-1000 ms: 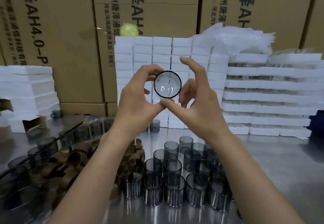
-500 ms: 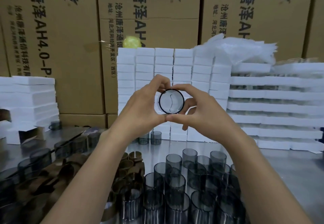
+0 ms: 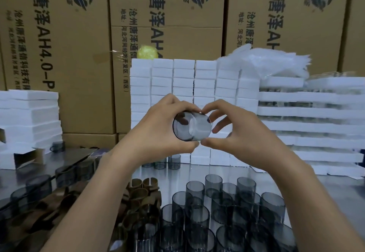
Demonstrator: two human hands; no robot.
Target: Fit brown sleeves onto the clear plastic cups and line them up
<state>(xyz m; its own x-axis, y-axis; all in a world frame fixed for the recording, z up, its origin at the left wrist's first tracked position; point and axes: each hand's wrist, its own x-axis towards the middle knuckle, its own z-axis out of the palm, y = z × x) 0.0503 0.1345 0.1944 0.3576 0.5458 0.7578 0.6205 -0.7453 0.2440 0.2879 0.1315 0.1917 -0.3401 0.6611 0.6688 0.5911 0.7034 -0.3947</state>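
I hold one clear smoky plastic cup (image 3: 192,126) in the air at chest height, lying on its side with no sleeve on it. My left hand (image 3: 158,131) curls round its left end. My right hand (image 3: 235,131) pinches its right end between thumb and forefinger. Below, a cluster of bare cups (image 3: 223,210) stands on the metal table. A heap of brown sleeves (image 3: 138,198) lies just left of that cluster. Further left stand cups with brown sleeves (image 3: 39,184) in a row.
Stacks of white foam blocks (image 3: 183,85) rise behind my hands, with foam trays (image 3: 308,113) at right and more foam (image 3: 29,113) at left. Cardboard boxes (image 3: 167,24) form the back wall. A few cups (image 3: 167,162) stand at the foam's foot. The steel table (image 3: 325,192) shows bare at right.
The cup was end-on to me; now it lies turned sideways so its wall shows. My hands hold it lower against the foam stacks, and my right fingers have closed in on it.
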